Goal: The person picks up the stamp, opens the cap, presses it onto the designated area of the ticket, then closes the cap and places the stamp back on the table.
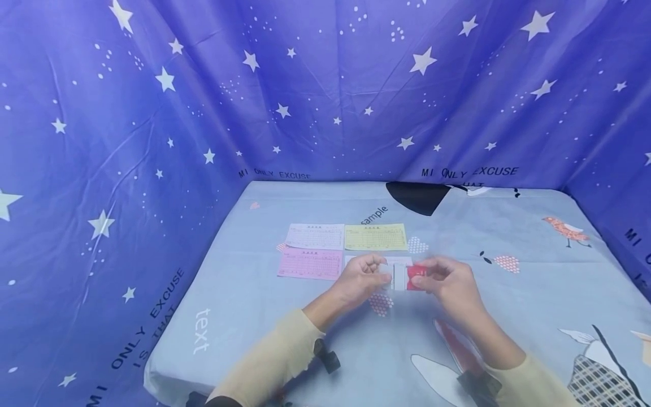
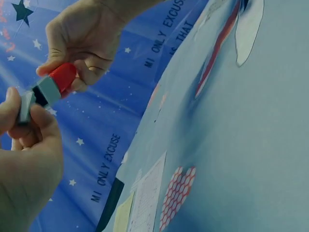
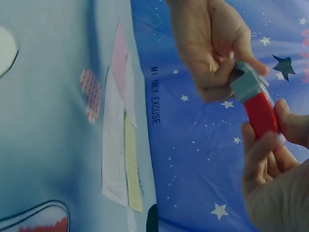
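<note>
Between my hands, above the table, is what looks like a red-and-grey stamp. My right hand pinches its red end between thumb and fingers. My left hand pinches a small grey piece, apparently the cap, at the opposite end. A dark band shows between this piece and the grey body; I cannot tell whether the two still touch. Behind the hands lies a printed white slip, partly covered by them in the head view.
On the table a white slip, a yellow slip and a pink slip lie flat, left of and beyond the hands. The patterned light blue cloth covers the table. A purple star-print curtain hangs around the back and sides.
</note>
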The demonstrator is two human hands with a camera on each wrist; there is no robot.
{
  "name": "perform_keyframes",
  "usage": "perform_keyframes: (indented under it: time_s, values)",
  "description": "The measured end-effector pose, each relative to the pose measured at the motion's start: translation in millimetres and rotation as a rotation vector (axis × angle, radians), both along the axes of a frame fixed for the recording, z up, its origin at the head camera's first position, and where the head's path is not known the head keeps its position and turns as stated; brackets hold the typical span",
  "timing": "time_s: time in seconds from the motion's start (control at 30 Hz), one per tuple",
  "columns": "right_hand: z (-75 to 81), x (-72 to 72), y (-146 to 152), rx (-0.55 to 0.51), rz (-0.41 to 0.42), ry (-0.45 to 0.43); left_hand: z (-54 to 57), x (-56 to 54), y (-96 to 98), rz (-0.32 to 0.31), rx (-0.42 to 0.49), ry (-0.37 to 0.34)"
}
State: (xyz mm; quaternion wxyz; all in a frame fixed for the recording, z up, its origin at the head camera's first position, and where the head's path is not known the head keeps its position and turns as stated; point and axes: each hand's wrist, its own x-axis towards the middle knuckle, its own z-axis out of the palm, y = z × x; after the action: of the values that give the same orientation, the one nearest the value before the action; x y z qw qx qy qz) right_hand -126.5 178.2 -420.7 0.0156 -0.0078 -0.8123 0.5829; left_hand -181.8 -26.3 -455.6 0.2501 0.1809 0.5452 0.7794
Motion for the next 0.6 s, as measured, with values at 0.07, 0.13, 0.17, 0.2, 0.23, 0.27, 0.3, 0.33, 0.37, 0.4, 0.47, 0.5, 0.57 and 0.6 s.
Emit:
perform_keyframes:
  time_s: [0.07, 0.13, 0.17, 0.2, 0.23, 0.27, 0.3, 0.33, 0.37, 0.4, 0.47, 0.5, 0.57, 0.6]
  values:
    - [-1.3, -0.4, 2, 0.012, -0.005, -0.015, -0.3, 0.8, -2.6, 0.031, -0.038, 0.017]
    - [-3.7, -1.8, 5, -0.003, 0.01, -0.012, -1.0, 0.6, -4.1, 0.048, -0.074, 0.024]
    - [-4.6, -2.5, 7, -0.002, 0.008, -0.011, -1.6, 0.4, -4.5, 0.068, -0.091, 0.023]
    - [-5.3, -3.1, 9, 0.0, 0.001, -0.007, -2.3, 0.0, -5.0, 0.096, -0.117, 0.025]
    - [-5.9, -3.6, 10, 0.009, -0.006, 0.0, -3.3, -0.7, -5.3, 0.131, -0.144, 0.023]
    - [-6.2, -4.0, 11, 0.013, -0.012, 0.003, -4.4, -1.5, -5.8, 0.167, -0.17, 0.023]
    - [-6.2, -4.4, 12, 0.01, -0.015, 0.007, -5.8, -2.1, -6.6, 0.201, -0.194, 0.029]
    - [-6.1, -4.5, 12, 0.016, -0.017, 0.008, -7.6, -2.9, -7.7, 0.233, -0.216, 0.039]
    - [-5.8, -4.6, 13, 0.027, -0.023, 0.008, -8.9, -3.7, -9.1, 0.26, -0.229, 0.047]
    - [-5.6, -4.7, 13, 0.035, -0.024, 0.011, -10.2, -4.6, -10.8, 0.286, -0.239, 0.056]
    - [-5.8, -5.0, 13, 0.041, -0.026, 0.017, -12.6, -6.0, -14.1, 0.329, -0.244, 0.068]
    - [-5.9, -4.8, 14, 0.042, -0.03, 0.021, -13.9, -6.6, -15.8, 0.346, -0.247, 0.072]
    - [-6.3, -4.3, 16, 0.047, -0.033, 0.027, -16.4, -7.9, -18.6, 0.377, -0.247, 0.067]
    - [-6.5, -3.9, 16, 0.048, -0.036, 0.029, -17.4, -8.4, -19.8, 0.39, -0.245, 0.058]
